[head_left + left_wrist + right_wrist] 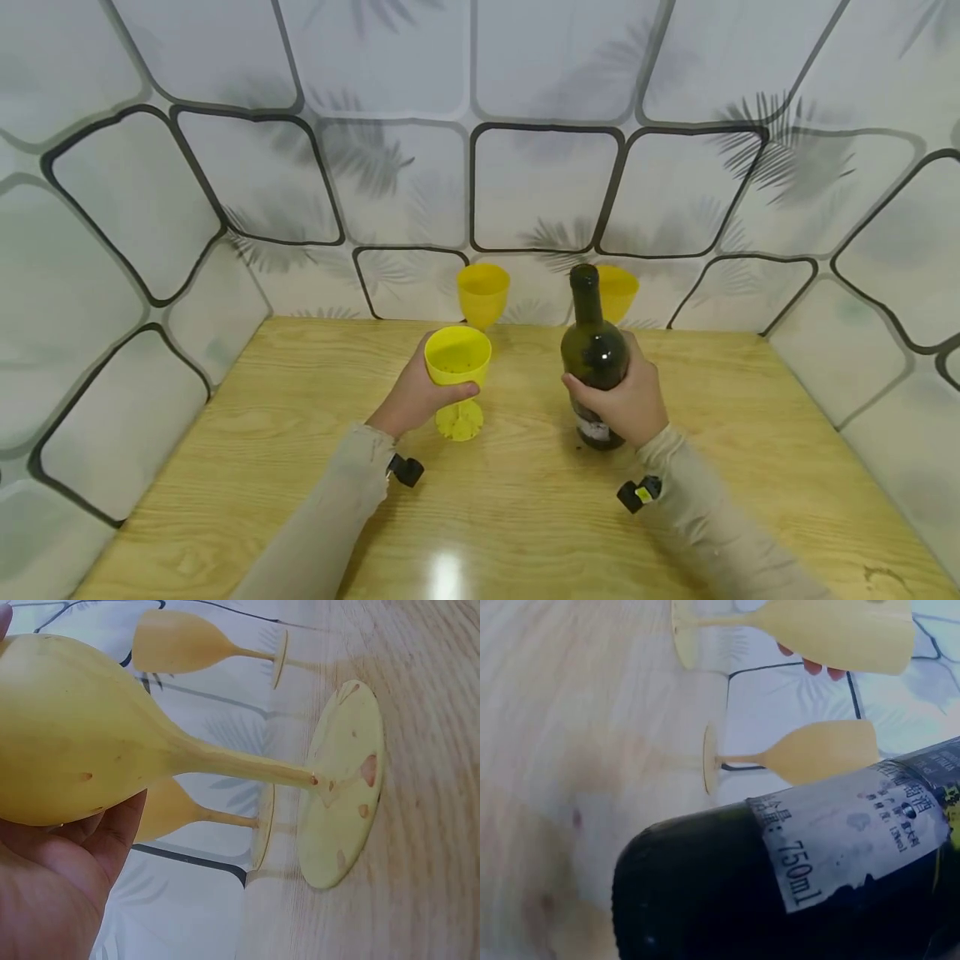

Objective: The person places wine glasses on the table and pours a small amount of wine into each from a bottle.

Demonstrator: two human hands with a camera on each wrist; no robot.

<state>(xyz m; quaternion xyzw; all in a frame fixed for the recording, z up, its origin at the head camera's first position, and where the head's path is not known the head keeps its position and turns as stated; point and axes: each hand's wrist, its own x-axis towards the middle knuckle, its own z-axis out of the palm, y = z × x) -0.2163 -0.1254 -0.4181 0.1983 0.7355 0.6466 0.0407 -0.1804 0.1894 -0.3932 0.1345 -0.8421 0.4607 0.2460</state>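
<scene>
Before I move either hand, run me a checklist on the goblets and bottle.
1. Left hand on the front goblet: ok, it holds the bowl.
2. Right hand on the bottle: ok, fingers and thumb grip its body.
3. Front goblet upright: ok, bowl up.
4. Front goblet's foot free of marks: not ok, brownish spots show in the left wrist view.
5. Rear-left goblet and rear-right goblet upright: ok, both stand beyond the hands.
6. Bottle mouth open: cannot tell, too small and dark.
</scene>
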